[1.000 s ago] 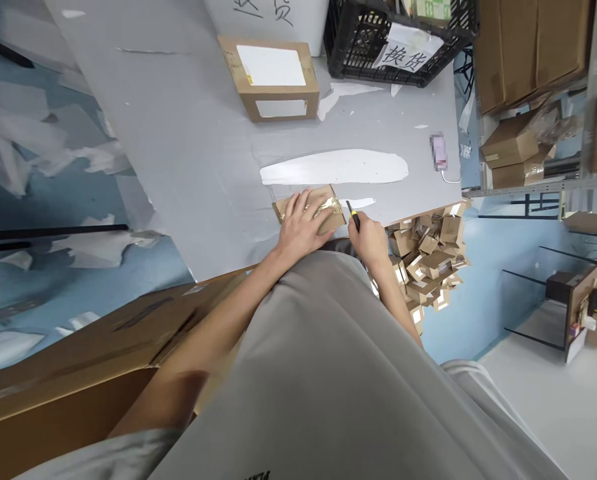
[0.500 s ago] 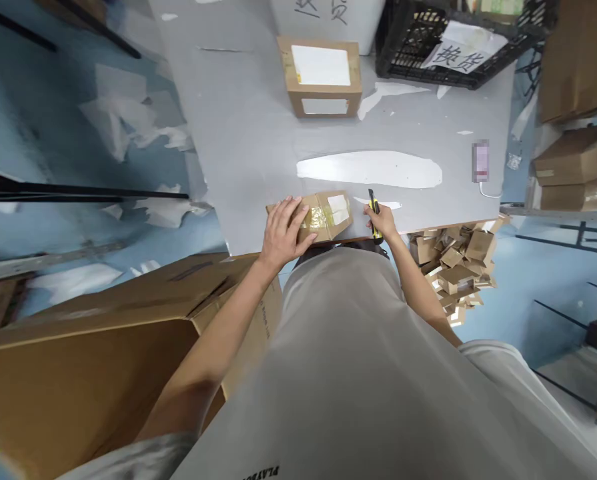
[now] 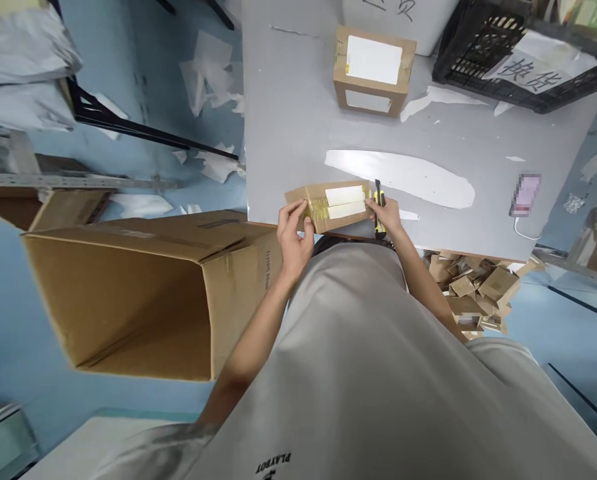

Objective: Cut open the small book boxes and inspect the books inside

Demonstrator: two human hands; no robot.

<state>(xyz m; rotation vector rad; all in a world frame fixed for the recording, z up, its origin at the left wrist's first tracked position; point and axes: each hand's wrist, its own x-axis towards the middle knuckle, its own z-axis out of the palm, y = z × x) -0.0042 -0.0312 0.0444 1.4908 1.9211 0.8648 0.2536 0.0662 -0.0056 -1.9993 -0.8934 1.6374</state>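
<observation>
A small taped cardboard box (image 3: 345, 193) with white labels lies at the table's front edge. My left hand (image 3: 295, 243) grips its left end between thumb and fingers. At the box's right end, my right hand (image 3: 387, 215) is closed on a black and yellow utility knife (image 3: 380, 223), and its fingertips touch the box. Behind the knife a long white paper strip (image 3: 403, 177) lies on the grey table (image 3: 288, 133).
Another labelled box (image 3: 373, 70) and a black crate (image 3: 498, 63) stand at the back. A phone (image 3: 525, 195) with a cable lies right. A large open carton (image 3: 238, 293) stands front left, flattened cardboard (image 3: 498, 283) below right.
The small box has turned and now shows more of its white labels. My left hand has gone from lying over it to gripping its end, and my right hand with the knife has reached it.
</observation>
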